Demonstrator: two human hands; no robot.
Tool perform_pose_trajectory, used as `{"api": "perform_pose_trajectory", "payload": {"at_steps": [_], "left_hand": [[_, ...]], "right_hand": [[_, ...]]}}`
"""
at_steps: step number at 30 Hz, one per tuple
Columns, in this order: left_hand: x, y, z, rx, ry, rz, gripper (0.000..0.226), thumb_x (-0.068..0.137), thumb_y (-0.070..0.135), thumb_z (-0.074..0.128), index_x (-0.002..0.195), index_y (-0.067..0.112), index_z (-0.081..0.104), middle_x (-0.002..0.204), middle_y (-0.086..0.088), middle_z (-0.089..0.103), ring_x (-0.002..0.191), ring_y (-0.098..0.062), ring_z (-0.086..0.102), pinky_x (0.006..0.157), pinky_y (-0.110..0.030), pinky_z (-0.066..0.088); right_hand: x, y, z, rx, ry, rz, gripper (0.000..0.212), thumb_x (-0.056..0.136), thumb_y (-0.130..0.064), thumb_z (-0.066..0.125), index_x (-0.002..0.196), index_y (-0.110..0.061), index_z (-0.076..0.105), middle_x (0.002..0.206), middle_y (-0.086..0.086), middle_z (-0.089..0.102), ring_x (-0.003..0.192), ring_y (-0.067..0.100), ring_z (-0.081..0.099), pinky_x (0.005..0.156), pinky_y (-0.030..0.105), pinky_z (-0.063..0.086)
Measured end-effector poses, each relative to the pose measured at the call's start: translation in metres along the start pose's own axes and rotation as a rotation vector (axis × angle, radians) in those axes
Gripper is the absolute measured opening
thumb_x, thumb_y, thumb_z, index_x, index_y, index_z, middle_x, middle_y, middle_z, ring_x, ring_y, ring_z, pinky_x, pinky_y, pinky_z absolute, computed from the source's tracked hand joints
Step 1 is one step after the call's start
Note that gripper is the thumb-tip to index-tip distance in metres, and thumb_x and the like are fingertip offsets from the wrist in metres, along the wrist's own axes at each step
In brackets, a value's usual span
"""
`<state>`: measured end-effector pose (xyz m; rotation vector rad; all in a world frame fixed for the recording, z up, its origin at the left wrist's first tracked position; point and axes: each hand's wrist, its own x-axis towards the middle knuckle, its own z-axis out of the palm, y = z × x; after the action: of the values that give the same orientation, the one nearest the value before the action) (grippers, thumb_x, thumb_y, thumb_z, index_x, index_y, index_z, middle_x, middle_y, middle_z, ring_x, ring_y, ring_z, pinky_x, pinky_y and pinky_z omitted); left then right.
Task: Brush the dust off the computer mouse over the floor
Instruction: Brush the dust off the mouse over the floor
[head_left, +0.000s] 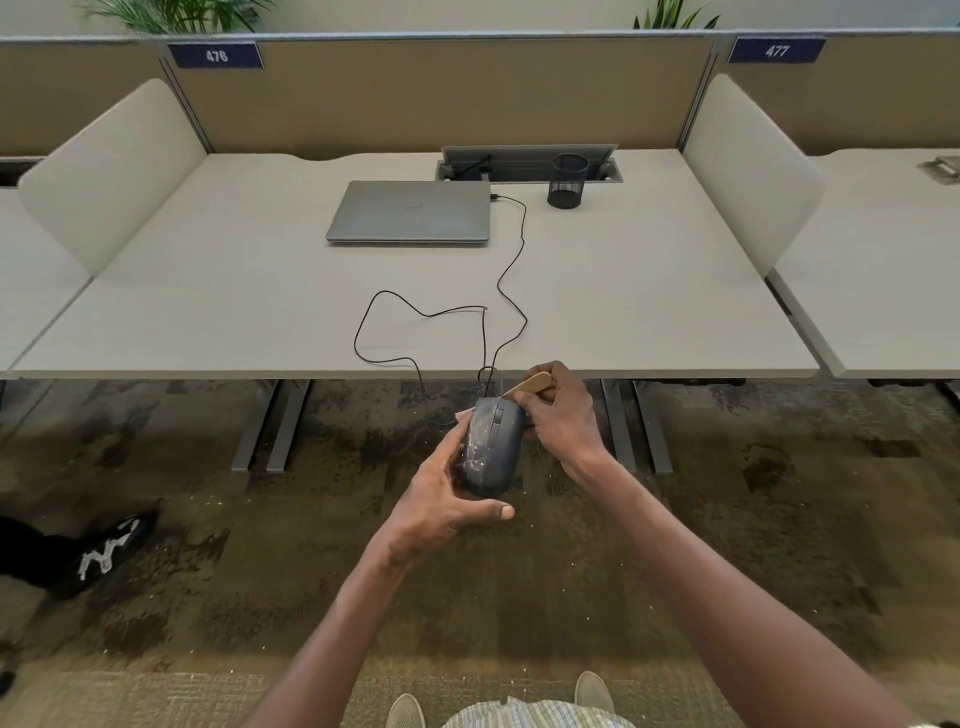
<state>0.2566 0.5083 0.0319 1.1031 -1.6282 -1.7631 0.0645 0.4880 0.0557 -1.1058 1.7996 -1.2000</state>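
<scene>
A dark blue-grey computer mouse (492, 447) with whitish dust streaks on its left side is held out over the carpeted floor, just in front of the desk edge. My left hand (441, 499) grips it from the left and below, thumb under its rear. My right hand (558, 415) holds a small brush by its tan wooden handle (532, 385), with the brush end at the mouse's front right; the bristles are hidden. The mouse's black cable (488, 332) loops over the desk to the laptop.
A closed grey laptop (410, 210) and a black mesh pen cup (569, 182) sit at the back of the white desk (208, 312). Desk legs (270, 426) stand beneath. Another person's black shoe (111, 553) is on the carpet at left. My own shoes (595, 693) show at the bottom.
</scene>
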Motion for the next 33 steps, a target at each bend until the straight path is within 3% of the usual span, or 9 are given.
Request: {"api": "perform_pose_trajectory", "payload": {"at_steps": [4, 7, 11, 14, 21, 24, 28, 33], "left_hand": [[-0.001, -0.005, 0.010, 0.012, 0.107, 0.017, 0.131, 0.051, 0.034, 0.100, 0.158, 0.030, 0.024, 0.151, 0.007, 0.042, 0.135, -0.008, 0.050, 0.108, -0.028, 0.049], [-0.001, -0.005, 0.015, 0.026, 0.182, 0.052, 0.119, 0.058, 0.029, 0.097, 0.155, 0.025, 0.029, 0.144, 0.007, 0.045, 0.126, -0.002, 0.053, 0.099, -0.020, 0.052], [-0.003, -0.007, 0.014, 0.056, 0.272, 0.096, 0.107, 0.061, 0.028, 0.097, 0.151, 0.026, 0.039, 0.146, 0.004, 0.048, 0.129, -0.011, 0.056, 0.101, -0.029, 0.055], [-0.006, -0.007, 0.014, 0.066, 0.358, 0.113, 0.089, 0.063, 0.018, 0.095, 0.139, 0.026, 0.047, 0.138, 0.001, 0.056, 0.119, -0.010, 0.063, 0.092, -0.023, 0.057], [-0.011, -0.007, 0.016, 0.073, 0.526, 0.153, 0.080, 0.060, 0.035, 0.096, 0.129, 0.028, 0.057, 0.127, -0.005, 0.066, 0.112, -0.017, 0.070, 0.086, -0.030, 0.061], [-0.014, -0.003, 0.015, 0.052, 0.557, 0.176, 0.080, 0.064, 0.030, 0.095, 0.134, 0.017, 0.059, 0.127, -0.005, 0.067, 0.112, -0.013, 0.071, 0.087, -0.024, 0.060], [-0.016, 0.002, 0.010, -0.004, 0.557, 0.177, 0.082, 0.060, 0.025, 0.090, 0.135, 0.008, 0.060, 0.119, 0.000, 0.071, 0.106, -0.009, 0.073, 0.088, -0.026, 0.060], [-0.017, 0.007, 0.004, -0.032, 0.548, 0.180, 0.084, 0.058, 0.022, 0.091, 0.134, 0.004, 0.061, 0.116, -0.001, 0.073, 0.104, -0.010, 0.074, 0.088, -0.027, 0.060]], "right_hand": [[-0.002, 0.003, 0.001, 0.020, 0.002, 0.014, 0.017, 0.094, -0.014, 0.069, 0.107, -0.018, 0.060, 0.100, 0.001, 0.069, 0.097, 0.021, 0.069, 0.075, 0.042, 0.065], [-0.002, 0.003, 0.002, 0.027, -0.003, 0.029, 0.018, 0.095, -0.013, 0.068, 0.110, -0.016, 0.060, 0.103, 0.004, 0.069, 0.098, 0.021, 0.069, 0.073, 0.039, 0.065], [-0.002, 0.002, 0.001, 0.061, 0.001, 0.059, 0.017, 0.095, -0.012, 0.068, 0.109, -0.016, 0.060, 0.104, 0.007, 0.070, 0.097, 0.024, 0.070, 0.075, 0.041, 0.065], [-0.003, 0.000, -0.001, 0.074, 0.005, 0.073, 0.018, 0.095, -0.011, 0.067, 0.110, -0.016, 0.059, 0.106, 0.008, 0.069, 0.098, 0.025, 0.070, 0.075, 0.040, 0.065], [-0.007, -0.007, -0.003, 0.128, 0.047, 0.071, 0.016, 0.095, -0.008, 0.067, 0.105, -0.017, 0.060, 0.102, 0.007, 0.070, 0.094, 0.022, 0.070, 0.067, 0.030, 0.064], [-0.010, -0.009, -0.003, 0.121, 0.047, 0.081, 0.017, 0.094, -0.009, 0.068, 0.109, -0.016, 0.060, 0.101, 0.006, 0.070, 0.093, 0.021, 0.071, 0.070, 0.035, 0.065], [-0.015, -0.014, -0.007, 0.166, 0.035, 0.091, 0.017, 0.095, -0.006, 0.066, 0.110, -0.012, 0.059, 0.100, 0.010, 0.070, 0.087, 0.023, 0.073, 0.062, 0.030, 0.063], [-0.022, -0.019, -0.015, 0.175, 0.029, 0.063, 0.018, 0.096, -0.006, 0.065, 0.112, -0.011, 0.058, 0.094, 0.007, 0.070, 0.067, 0.010, 0.073, 0.058, 0.025, 0.061]]}}
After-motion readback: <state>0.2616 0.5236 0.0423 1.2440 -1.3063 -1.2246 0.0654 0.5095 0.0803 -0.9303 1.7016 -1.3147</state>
